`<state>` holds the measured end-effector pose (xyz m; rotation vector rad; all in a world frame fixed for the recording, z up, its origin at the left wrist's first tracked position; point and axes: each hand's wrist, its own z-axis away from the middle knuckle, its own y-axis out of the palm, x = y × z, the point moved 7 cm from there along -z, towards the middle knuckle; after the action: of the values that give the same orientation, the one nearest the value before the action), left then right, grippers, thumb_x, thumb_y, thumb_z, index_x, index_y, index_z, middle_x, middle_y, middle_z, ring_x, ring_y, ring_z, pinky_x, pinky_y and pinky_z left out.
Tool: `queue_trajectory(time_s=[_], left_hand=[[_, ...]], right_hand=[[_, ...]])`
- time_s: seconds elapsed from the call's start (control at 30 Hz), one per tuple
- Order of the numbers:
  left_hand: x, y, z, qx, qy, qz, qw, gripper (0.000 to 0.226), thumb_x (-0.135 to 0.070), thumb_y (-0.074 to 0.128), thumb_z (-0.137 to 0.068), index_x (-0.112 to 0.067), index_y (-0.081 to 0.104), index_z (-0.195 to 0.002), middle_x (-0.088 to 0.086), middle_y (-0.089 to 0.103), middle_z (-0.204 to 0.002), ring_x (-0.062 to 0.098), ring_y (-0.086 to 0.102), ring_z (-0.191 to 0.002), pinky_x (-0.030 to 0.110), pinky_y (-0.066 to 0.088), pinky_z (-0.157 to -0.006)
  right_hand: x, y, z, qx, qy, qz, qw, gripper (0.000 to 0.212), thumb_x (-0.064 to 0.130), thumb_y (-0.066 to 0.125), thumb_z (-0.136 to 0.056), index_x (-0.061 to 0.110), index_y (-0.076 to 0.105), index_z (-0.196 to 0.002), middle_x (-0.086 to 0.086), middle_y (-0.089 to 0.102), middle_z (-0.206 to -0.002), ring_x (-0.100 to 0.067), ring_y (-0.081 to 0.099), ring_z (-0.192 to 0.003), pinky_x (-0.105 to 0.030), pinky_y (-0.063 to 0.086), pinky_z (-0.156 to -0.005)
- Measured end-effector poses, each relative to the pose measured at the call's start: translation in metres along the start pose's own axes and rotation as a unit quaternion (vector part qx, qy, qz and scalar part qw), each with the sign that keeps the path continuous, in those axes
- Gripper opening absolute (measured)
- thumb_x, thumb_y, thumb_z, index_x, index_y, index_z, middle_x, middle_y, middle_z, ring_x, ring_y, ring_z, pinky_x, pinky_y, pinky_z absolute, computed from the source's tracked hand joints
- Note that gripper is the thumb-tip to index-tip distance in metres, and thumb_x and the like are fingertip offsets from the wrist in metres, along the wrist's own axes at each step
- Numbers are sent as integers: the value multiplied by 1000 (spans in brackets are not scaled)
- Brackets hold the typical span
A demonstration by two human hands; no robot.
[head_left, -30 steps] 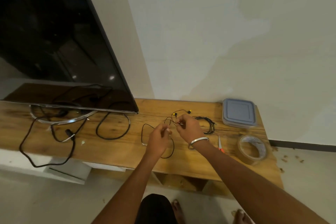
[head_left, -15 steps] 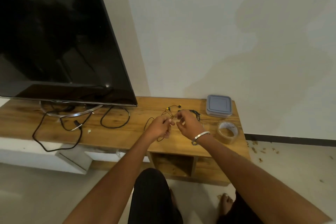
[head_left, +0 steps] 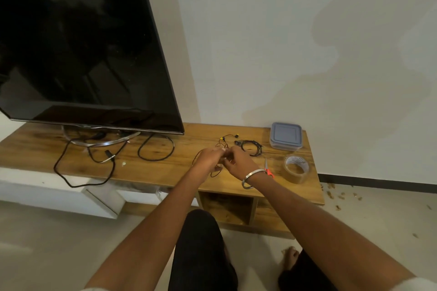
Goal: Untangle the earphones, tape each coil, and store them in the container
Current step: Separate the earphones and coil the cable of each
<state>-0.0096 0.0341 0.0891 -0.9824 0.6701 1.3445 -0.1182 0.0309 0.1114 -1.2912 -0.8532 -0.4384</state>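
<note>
Both hands, left (head_left: 208, 159) and right (head_left: 238, 162), pinching thin earphones (head_left: 223, 143) above the table (head_left: 165, 168), left of the lidded container (head_left: 286, 136). Risk: pulling hard, tightening knots, or snagging the second coil (head_left: 251, 147) nearby.

The left hand (head_left: 208, 159) and right hand (head_left: 237, 163) meet over the earphones (head_left: 221, 146), hiding the stretch of wire between them; the fingertips are too small to read, though both seem to pinch it. The right wrist covers most of the scissors (head_left: 268, 170), leaving a blade and a red handle tip. The TV (head_left: 82, 49) is cut off at the left edge. The container (head_left: 286, 136) is lidded, its inside unseen.
</note>
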Motion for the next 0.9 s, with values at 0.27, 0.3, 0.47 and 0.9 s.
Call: queue_trajectory(time_s=[0.27,0.3,0.47,0.9], left_hand=[[10,25,4,32,-32,28,999,23,-3,39,-98,-9,60,-92,9,61,-88,18,58,-79,31,48,-75],[9,20,3,23,-20,-16,999,23,-3,39,-96,-9,60,-105,10,61,-97,19,58,-84,31,47,-75],[2,16,1,37,31,-6,999,57,3,45,-96,-8,28,-149,12,40,-148,14,62,-92,25,52,-80],[53,-3,-28,24,-12,-117,993,44,12,44,-90,-6,55,-128,11,56,-131,28,56,-119,35,50,-92]], right_hand=[[-17,-4,-4,-15,84,30,996,15,13,47,-93,5,58,-99,-17,66,-97,-32,63,-89,-40,53,-79],[-18,-6,-4,-8,79,38,996,17,15,44,-94,5,58,-99,-18,67,-97,-32,64,-88,-41,53,-80],[-22,-17,-5,34,110,-56,992,13,15,46,-95,7,53,-103,-12,66,-92,-28,70,-81,-38,60,-66],[-99,8,-1,76,133,140,978,23,6,47,-91,11,62,-108,-9,60,-116,-25,58,-105,-31,48,-86]])
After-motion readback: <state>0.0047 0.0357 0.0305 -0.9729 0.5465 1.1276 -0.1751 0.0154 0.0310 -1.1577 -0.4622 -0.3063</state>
